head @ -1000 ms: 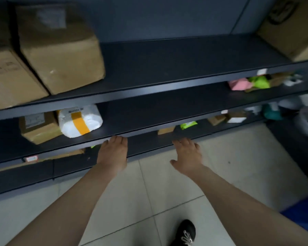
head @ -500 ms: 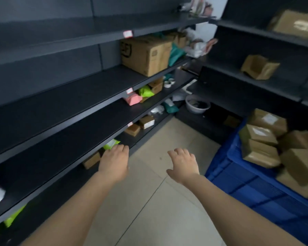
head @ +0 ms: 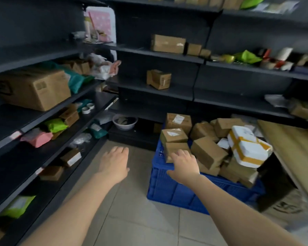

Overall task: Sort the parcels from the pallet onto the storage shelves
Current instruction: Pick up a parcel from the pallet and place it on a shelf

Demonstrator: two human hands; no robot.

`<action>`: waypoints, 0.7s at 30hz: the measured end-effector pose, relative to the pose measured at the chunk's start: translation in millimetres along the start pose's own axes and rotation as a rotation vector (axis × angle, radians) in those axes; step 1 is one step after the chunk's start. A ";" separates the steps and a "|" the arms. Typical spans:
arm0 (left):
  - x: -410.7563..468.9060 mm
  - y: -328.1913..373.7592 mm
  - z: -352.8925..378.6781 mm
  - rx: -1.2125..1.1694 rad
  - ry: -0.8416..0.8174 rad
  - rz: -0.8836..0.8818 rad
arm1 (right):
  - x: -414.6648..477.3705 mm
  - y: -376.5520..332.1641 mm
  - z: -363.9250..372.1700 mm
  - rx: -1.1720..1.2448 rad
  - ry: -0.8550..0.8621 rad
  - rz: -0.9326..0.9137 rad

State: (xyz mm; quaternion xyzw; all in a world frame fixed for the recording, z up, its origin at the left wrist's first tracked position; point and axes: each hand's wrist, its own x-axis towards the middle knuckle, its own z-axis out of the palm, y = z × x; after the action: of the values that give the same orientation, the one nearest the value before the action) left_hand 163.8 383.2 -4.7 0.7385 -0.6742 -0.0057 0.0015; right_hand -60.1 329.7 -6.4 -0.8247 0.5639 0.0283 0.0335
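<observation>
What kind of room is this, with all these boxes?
Probably a parcel storeroom or pickup depot: dark metal shelves hold cardboard boxes and bright mailer bags, and a blue crate is heaped with labelled parcels.

I can read no text from here. The white shipping labels [head: 178, 119] on the brown boxes [head: 173, 137] in the blue crate [head: 167, 189] are blurred to blank patches. The large cardboard box [head: 34, 89] on the left shelf [head: 7, 118] carries dark printed marks, too smeared to make out. The shelf-edge tags [head: 15, 134] show no legible figures, and the dark print on the cardboard sheet [head: 284, 206] at lower right is unreadable too.
</observation>
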 end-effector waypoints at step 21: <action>285.1 340.6 27.5 -0.078 -0.071 0.532 | 86.8 356.6 -6.5 0.075 -0.047 0.575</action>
State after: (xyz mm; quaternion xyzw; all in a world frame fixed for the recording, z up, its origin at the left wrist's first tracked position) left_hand -149.8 68.6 -30.7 0.5340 -0.8435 -0.0569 0.0075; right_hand -360.9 119.5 -15.6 -0.6285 0.7741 0.0350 0.0675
